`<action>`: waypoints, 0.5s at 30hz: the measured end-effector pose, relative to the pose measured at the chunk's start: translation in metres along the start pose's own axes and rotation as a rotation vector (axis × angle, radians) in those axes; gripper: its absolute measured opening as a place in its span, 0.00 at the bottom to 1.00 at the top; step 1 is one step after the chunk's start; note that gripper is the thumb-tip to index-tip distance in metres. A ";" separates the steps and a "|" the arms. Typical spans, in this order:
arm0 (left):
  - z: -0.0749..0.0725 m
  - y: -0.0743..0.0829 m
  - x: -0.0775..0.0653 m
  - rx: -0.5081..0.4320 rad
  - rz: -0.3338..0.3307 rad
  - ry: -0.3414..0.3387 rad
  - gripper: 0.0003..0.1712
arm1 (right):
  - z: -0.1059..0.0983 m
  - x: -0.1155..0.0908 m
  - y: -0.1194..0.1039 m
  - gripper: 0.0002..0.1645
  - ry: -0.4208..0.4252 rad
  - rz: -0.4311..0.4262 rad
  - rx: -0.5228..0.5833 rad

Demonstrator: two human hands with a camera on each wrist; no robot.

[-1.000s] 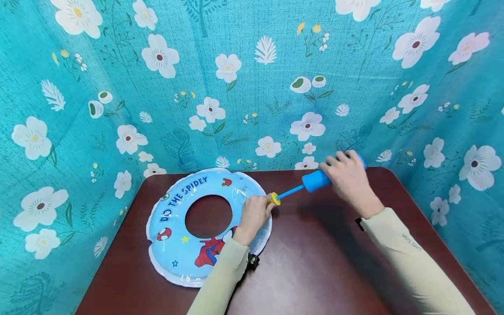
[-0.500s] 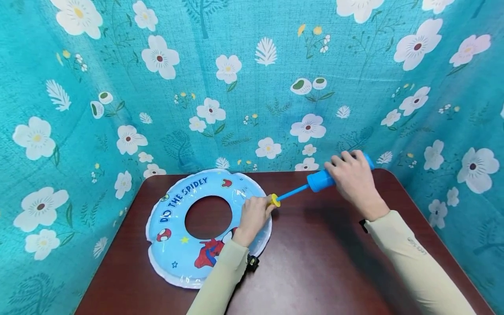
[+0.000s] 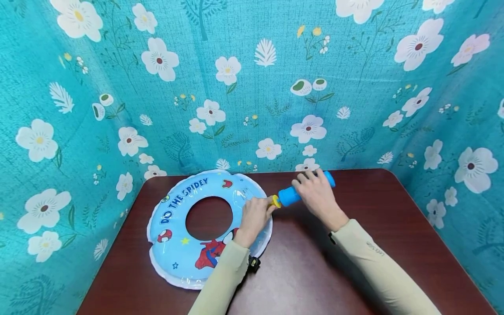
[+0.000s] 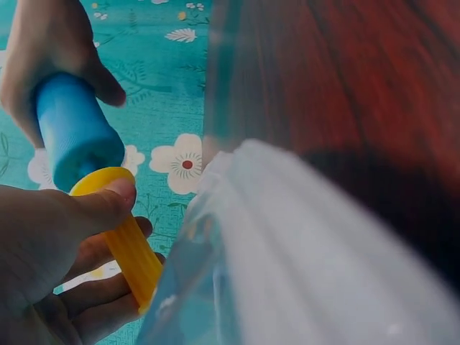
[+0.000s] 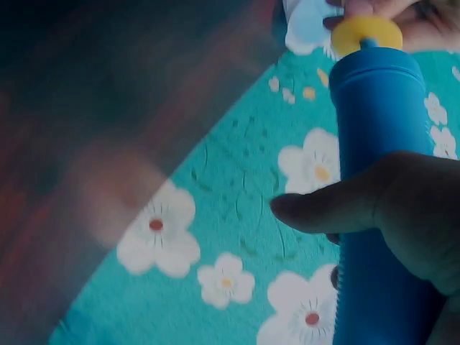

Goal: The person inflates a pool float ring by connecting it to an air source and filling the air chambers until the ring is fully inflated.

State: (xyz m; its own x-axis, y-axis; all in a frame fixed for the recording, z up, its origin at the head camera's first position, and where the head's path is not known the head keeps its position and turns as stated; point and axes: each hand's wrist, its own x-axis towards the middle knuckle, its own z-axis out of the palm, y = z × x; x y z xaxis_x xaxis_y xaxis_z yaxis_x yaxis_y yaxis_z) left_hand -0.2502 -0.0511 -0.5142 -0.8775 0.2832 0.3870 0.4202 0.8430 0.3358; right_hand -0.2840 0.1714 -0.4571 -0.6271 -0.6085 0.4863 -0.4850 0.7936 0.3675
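Note:
The right hand (image 3: 316, 194) grips the blue barrel of a hand pump (image 3: 289, 196), which tilts up to the right over the table. At the pump's lower end, the left hand (image 3: 253, 218) holds its yellow flanged end piece (image 4: 133, 251) between thumb and fingers. Only a short bit of blue rod (image 5: 368, 43) shows between barrel and flange. A light-blue inflatable swim ring (image 3: 169, 253) with red cartoon figures and "DO THE SPIDEY" lettering lies under the left hand and forearm. Its pale seam edge (image 4: 287, 237) is close beside the left fingers, which hide where the end piece meets it.
The dark red-brown table (image 3: 299, 280) carries the ring on its left half. A teal flowered curtain (image 3: 244, 100) hangs behind the table and along both sides. A black wrist strap device (image 3: 253, 263) sits at the left cuff.
The right hand first draws the pump barrel slightly up and right, then brings it down and left against the yellow flange, so the long exposed rod is nearly gone. The left hand stays put.

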 end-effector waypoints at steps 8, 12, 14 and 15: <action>0.002 0.003 0.000 0.013 -0.021 -0.013 0.10 | 0.000 -0.003 -0.002 0.26 -0.094 -0.003 0.031; 0.002 0.002 0.000 -0.002 -0.011 -0.003 0.10 | -0.007 -0.006 0.019 0.22 -0.055 0.011 0.051; 0.002 0.001 0.000 -0.003 -0.009 -0.002 0.10 | -0.011 -0.009 0.033 0.20 -0.021 0.020 0.065; 0.002 0.001 -0.001 0.004 -0.009 -0.001 0.10 | -0.014 -0.010 0.040 0.20 -0.004 0.024 0.072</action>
State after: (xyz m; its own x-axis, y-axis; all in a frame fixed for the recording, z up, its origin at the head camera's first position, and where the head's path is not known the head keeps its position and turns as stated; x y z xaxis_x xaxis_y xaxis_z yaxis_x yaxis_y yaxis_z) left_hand -0.2500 -0.0496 -0.5162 -0.8814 0.2761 0.3832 0.4114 0.8473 0.3359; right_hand -0.2883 0.2092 -0.4362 -0.6411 -0.5897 0.4911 -0.5127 0.8053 0.2977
